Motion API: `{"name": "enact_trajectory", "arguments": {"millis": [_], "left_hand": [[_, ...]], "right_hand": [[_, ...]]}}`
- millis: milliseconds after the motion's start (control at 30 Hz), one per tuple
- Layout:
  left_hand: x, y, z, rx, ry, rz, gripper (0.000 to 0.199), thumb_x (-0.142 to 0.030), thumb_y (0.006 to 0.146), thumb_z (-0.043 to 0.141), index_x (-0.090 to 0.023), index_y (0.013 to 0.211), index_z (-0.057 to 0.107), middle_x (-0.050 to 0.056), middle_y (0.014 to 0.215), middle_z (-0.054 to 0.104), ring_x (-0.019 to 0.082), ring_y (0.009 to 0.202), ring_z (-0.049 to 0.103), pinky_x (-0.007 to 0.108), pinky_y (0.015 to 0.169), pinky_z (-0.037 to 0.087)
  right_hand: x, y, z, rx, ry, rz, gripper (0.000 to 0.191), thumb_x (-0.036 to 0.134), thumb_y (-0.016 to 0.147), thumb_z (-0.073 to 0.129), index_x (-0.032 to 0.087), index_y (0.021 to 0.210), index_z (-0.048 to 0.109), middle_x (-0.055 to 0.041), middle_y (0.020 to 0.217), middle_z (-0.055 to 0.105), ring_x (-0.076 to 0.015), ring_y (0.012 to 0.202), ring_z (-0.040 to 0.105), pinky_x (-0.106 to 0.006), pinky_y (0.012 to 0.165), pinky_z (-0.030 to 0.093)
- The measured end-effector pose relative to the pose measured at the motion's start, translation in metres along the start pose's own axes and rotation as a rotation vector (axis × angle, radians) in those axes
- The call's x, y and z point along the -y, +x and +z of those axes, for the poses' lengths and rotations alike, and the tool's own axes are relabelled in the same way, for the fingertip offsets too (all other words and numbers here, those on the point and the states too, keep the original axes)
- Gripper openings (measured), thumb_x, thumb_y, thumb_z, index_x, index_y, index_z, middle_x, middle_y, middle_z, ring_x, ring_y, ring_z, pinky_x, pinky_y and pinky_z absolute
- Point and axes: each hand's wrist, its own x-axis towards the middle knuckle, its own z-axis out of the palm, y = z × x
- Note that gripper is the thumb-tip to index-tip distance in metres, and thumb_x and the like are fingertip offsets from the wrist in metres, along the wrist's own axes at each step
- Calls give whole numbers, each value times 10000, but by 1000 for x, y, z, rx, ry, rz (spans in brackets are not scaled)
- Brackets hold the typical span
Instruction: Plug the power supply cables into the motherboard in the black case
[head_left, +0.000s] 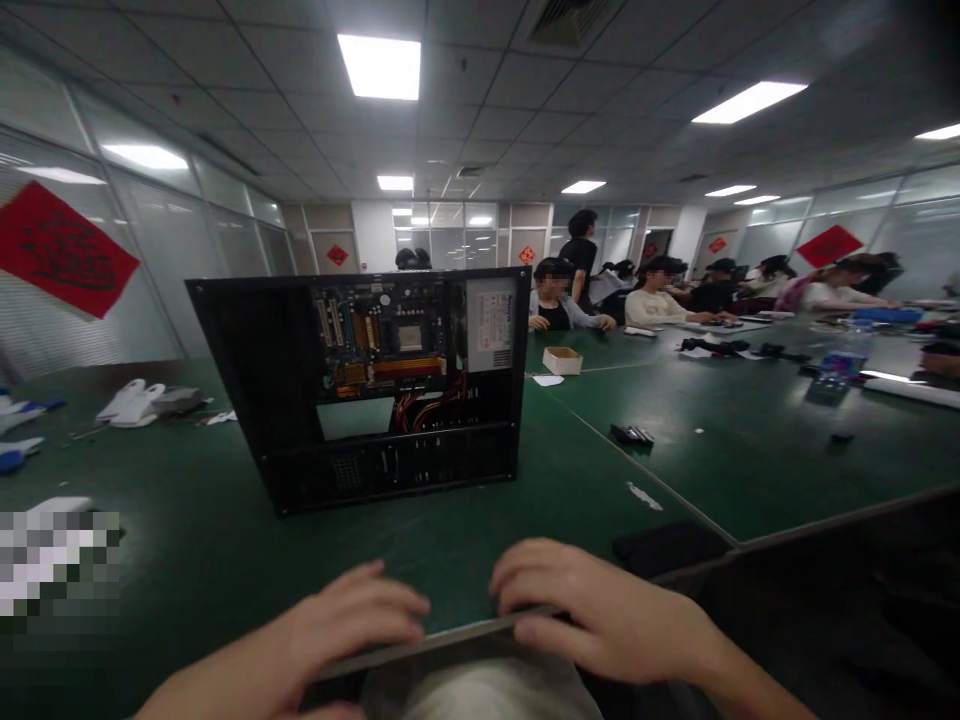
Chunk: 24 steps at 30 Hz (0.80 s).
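A black computer case [397,465] stands upright on the green table with its side panel off. Inside it show a motherboard [352,345], a power supply [489,325] with a white label, and a bundle of cables [411,410]. At the near table edge rests my left hand [352,625], its fingers stretched out over the top. To the right of it my right hand [577,605] lies over the same edge, fingers slightly bent and apart. Neither hand holds anything, and both are apart from the case.
Behind the case to the right sits a small open box [562,361]. A black part [631,437] and a torn scrap [645,496] lie on the right. White gloves [131,402] are at left. A bottle [844,355] stands far right. Several people sit around the table.
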Motion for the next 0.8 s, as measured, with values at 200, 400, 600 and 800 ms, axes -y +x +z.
{"name": "enact_trajectory", "arguments": {"millis": [200, 400, 600, 800], "left_hand": [[-28, 107, 104, 158, 426, 234, 404, -260, 940, 382, -45, 1112, 677, 240, 1282, 582, 309, 1433, 320, 536, 1189, 66], [18, 158, 85, 115, 1488, 697, 587, -458, 792, 693, -177, 1302, 614, 187, 1485, 446, 415, 1470, 160, 632, 1160, -26], [-1, 168, 70, 224, 2124, 619, 753, -637, 870, 491, -174, 1461, 426, 191, 1539, 352, 414, 1416, 244, 623, 1120, 177], [-38, 188, 77, 290, 1891, 336, 664, -572, 956, 220, -206, 1495, 345, 145, 1520, 404, 344, 1410, 308, 587, 1140, 174]], "right_hand": [[-69, 73, -42, -483, -597, -125, 387, 316, 906, 616, 156, 1259, 598, -137, 1265, 605, -297, 1259, 472, -555, 1166, 246], [-143, 109, -62, -491, -942, -291, 236, 233, 984, 462, 172, 928, 683, -29, 687, 635, -186, 757, 577, -415, 1100, 374], [-136, 121, -46, -522, -1277, -197, 288, 261, 994, 464, 151, 807, 654, -49, 655, 638, -184, 707, 588, -367, 1006, 402], [-112, 139, -44, -422, -1344, -126, 308, 242, 969, 493, 133, 763, 696, -68, 626, 670, -219, 715, 630, -436, 1078, 335]]}}
